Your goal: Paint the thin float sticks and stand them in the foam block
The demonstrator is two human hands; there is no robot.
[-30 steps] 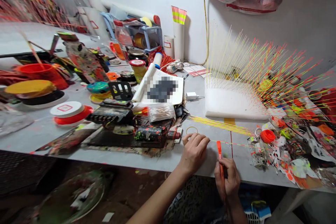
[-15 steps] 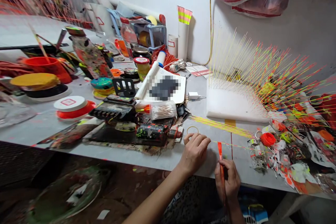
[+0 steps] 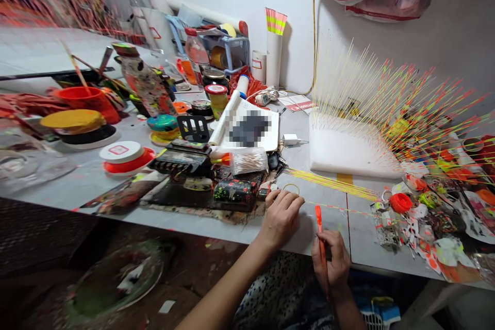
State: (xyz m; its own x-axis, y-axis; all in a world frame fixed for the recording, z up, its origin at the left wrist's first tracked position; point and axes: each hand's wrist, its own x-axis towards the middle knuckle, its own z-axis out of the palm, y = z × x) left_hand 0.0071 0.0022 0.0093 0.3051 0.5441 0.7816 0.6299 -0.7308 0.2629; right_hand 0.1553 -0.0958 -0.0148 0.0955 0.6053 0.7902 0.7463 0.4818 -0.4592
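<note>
My left hand (image 3: pixel 281 216) rests at the table's front edge, fingers closed on one end of a thin yellow stick (image 3: pixel 340 208). Red bands mark this stick, which stretches right toward the clutter. My right hand (image 3: pixel 331 259) grips the handle of a paintbrush (image 3: pixel 322 247), held upright. Orange paint coats the brush's tip, which is just under the stick; I cannot tell if they touch. Beyond the hands lies a bundle of thin yellow sticks (image 3: pixel 332 184). A white foam block (image 3: pixel 350 152) behind it bears many upright yellow and red-tipped sticks.
A paint-stained black roller device (image 3: pixel 234 191) sits left of my left hand, with a packet of cotton swabs (image 3: pixel 249 161) behind it. An orange cap (image 3: pixel 400 202) and paint-smeared scraps crowd the right. Jars, a red cup (image 3: pixel 83 100) and a stained bottle (image 3: pixel 143 82) stand left.
The brush has shifted slightly left relative to the table, its tip now just below the stick instead of against it. The whole view has shifted a little. Both hands keep their holds.
</note>
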